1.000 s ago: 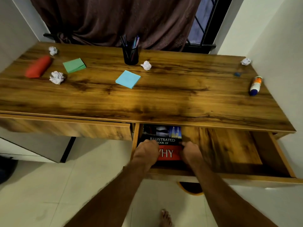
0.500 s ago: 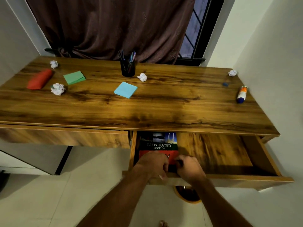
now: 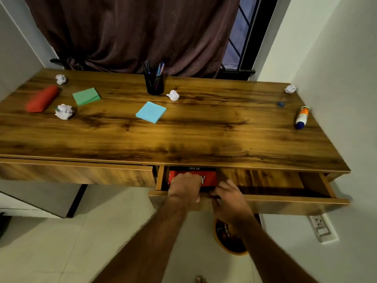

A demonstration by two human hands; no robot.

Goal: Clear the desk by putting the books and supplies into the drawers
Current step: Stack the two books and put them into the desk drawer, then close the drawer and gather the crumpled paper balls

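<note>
Now both hands on drawer [image 3: 285, 201] front; left hand [image 3: 184, 187] over book [image 3: 208, 179].

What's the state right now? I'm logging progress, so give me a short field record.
book: in the open right drawer
left hand: on the book
right hand: at the drawer's front edge
left drawer: shut
desk: holds red case, green pad, blue pad, pen cup, glue, paper balls

We see the right drawer [image 3: 285, 201] partly open, red book [image 3: 208, 179] at its left end. Left hand [image 3: 184, 187] rests on the book; right hand [image 3: 229, 199] at the drawer front, probably gripping it.
</note>
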